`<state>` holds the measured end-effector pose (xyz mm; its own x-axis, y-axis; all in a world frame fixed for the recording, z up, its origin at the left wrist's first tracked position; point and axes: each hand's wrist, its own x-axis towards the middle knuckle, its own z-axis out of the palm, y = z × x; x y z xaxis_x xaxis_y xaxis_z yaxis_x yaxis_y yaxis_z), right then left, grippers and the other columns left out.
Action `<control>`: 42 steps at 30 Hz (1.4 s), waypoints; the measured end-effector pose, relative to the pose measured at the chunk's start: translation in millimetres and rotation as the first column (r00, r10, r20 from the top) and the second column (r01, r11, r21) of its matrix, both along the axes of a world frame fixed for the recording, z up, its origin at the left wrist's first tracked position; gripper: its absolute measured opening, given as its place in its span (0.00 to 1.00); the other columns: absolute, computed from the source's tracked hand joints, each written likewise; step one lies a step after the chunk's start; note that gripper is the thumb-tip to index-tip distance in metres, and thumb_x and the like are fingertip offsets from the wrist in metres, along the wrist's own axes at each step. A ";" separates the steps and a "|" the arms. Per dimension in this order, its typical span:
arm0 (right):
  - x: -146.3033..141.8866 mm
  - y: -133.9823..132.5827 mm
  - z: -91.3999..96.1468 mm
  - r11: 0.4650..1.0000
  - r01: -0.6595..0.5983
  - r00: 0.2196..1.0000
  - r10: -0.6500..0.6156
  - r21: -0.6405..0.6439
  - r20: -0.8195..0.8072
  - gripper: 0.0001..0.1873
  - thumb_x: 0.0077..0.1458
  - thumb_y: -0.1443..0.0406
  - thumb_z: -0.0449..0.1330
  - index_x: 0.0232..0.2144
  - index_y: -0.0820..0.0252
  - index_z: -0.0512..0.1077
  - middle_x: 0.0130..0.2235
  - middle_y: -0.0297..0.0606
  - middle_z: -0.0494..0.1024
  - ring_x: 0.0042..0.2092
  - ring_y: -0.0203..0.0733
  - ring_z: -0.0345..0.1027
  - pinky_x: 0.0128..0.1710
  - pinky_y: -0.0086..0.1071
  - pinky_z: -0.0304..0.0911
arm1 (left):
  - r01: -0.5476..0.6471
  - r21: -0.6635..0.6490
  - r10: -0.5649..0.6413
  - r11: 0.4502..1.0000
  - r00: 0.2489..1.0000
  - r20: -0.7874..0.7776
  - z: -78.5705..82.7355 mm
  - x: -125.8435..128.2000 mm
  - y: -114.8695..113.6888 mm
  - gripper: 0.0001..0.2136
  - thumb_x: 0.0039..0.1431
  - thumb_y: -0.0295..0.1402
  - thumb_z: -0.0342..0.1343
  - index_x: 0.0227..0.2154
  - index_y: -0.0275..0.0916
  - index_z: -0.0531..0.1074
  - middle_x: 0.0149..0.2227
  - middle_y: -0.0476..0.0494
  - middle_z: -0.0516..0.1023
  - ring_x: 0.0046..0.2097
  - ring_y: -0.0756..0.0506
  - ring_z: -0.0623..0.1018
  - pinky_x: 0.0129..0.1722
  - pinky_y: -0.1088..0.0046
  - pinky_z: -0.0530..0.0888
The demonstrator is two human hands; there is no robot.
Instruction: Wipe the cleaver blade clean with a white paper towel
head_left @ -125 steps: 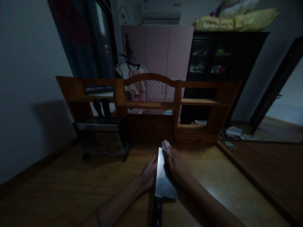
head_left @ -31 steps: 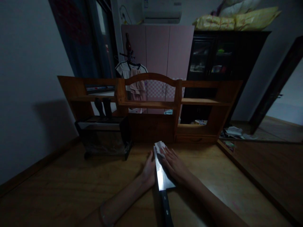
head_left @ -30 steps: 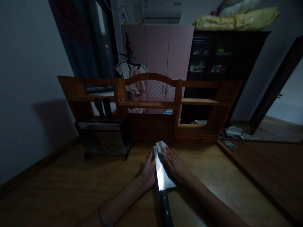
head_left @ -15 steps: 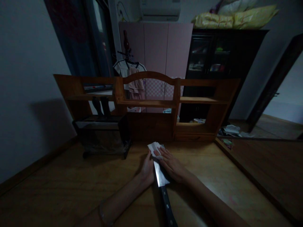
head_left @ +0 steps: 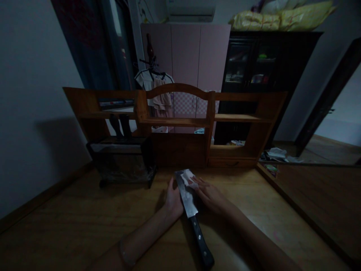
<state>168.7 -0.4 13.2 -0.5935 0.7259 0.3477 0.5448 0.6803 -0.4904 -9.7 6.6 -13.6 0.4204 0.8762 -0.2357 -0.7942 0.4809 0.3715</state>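
Observation:
A kitchen knife (head_left: 188, 203) with a broad steel blade points away from me, its black riveted handle towards me. My left hand (head_left: 174, 199) supports the blade from its left edge and underside; some of those fingers are hidden beneath it. On the blade's upper face near the far end lies a crumpled white tissue (head_left: 188, 178). My right hand (head_left: 210, 195) presses that tissue against the metal with its fingertips. To the left stands a dark knife block (head_left: 121, 162) with two black handles sticking out of the top.
A wooden desk (head_left: 135, 222) lies under my hands, with a low wooden shelf unit (head_left: 177, 122) along its back. A wall (head_left: 34, 113) bounds the left side. Behind are a pink wardrobe (head_left: 184, 56), hanging clothes (head_left: 155, 86) and a black cabinet (head_left: 270, 64).
The tissue and my right hand have shifted slightly right across the blade, baring its far left corner. The knife has moved a little away from me, so more of its handle shows.

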 end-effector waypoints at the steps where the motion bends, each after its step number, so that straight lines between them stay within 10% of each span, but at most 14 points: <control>1: 2.7 2.0 -1.3 0.999 0.034 0.999 -0.034 0.012 0.001 0.21 0.70 0.60 0.41 0.62 0.51 0.58 0.64 0.33 0.53 0.65 0.42 0.44 0.64 0.44 0.43 | -0.005 0.011 0.006 1.000 1.000 -0.014 2.3 0.1 -1.2 0.26 0.60 0.51 0.46 0.51 0.35 0.67 0.40 0.37 0.77 0.43 0.39 0.77 0.50 0.62 0.68; 18: -22.6 -31.4 23.3 0.964 -0.194 0.980 0.182 -0.180 -0.083 0.22 0.70 0.59 0.42 0.63 0.46 0.54 0.64 0.28 0.51 0.65 0.44 0.43 0.64 0.45 0.42 | -0.022 0.060 0.021 0.998 1.000 0.021 -1.1 -7.9 17.1 0.29 0.60 0.51 0.45 0.48 0.27 0.69 0.39 0.32 0.77 0.40 0.39 0.77 0.47 0.60 0.71; 35: 27.9 18.0 -9.3 0.981 0.183 0.982 -0.181 0.058 -0.044 0.23 0.70 0.60 0.39 0.64 0.54 0.55 0.65 0.33 0.49 0.66 0.43 0.41 0.65 0.45 0.41 | -0.044 0.113 0.041 0.993 0.999 0.030 14.3 -12.7 8.8 0.23 0.60 0.47 0.48 0.47 0.31 0.70 0.44 0.34 0.77 0.48 0.36 0.75 0.52 0.59 0.67; 42: 11.0 3.4 -1.2 0.985 0.129 0.991 -0.123 0.114 -0.060 0.24 0.70 0.57 0.38 0.64 0.52 0.54 0.66 0.31 0.47 0.66 0.43 0.40 0.65 0.46 0.42 | -0.063 0.097 0.065 0.993 0.998 -0.011 12.2 -12.2 10.8 0.19 0.62 0.40 0.46 0.39 0.28 0.73 0.38 0.34 0.79 0.41 0.39 0.78 0.50 0.62 0.69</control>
<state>179.8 2.9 12.1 -0.4782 0.7462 0.4630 0.6052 0.6621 -0.4420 -21.9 17.5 -1.4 0.3600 0.9202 -0.1539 -0.8164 0.3906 0.4254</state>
